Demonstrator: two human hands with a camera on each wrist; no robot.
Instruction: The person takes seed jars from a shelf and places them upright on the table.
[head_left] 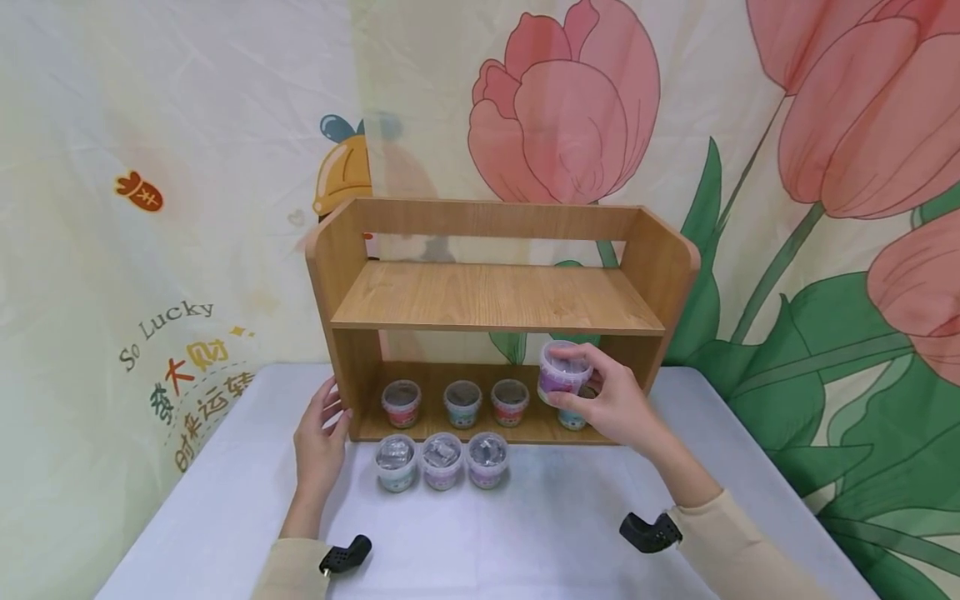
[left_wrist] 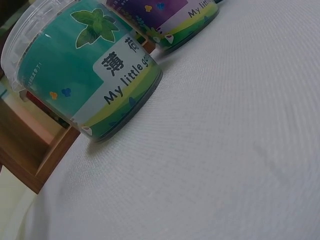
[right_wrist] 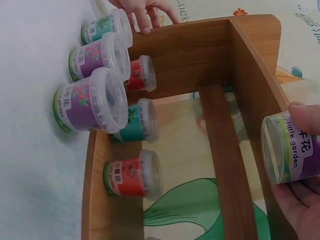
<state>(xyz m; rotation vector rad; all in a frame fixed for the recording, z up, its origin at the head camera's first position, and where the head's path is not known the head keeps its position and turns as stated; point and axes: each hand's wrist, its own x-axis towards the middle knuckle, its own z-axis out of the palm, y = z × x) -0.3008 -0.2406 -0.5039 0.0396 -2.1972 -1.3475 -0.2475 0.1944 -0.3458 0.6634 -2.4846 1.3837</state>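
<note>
My right hand (head_left: 626, 408) pinches a purple-labelled plastic cup (head_left: 558, 377) by its sides, raised in front of the shelf's lower right. In the right wrist view, that cup (right_wrist: 295, 150) shows "My little garden" lettering and a clear base. Partly covered below it is a teal cup (head_left: 572, 419). My left hand (head_left: 318, 446) rests against the left side panel of the wooden shelf (head_left: 495, 297). On the lower board stand a red cup (head_left: 401, 407), a teal cup (head_left: 462, 407) and another red cup (head_left: 510, 406).
On the white tablecloth (head_left: 555, 533), in front of the shelf, stand a teal cup (head_left: 396, 465) and two purple cups, the left one (head_left: 442, 463) in the middle and the other (head_left: 487, 462) to its right. A tulip-printed cloth (head_left: 420, 83) hangs behind.
</note>
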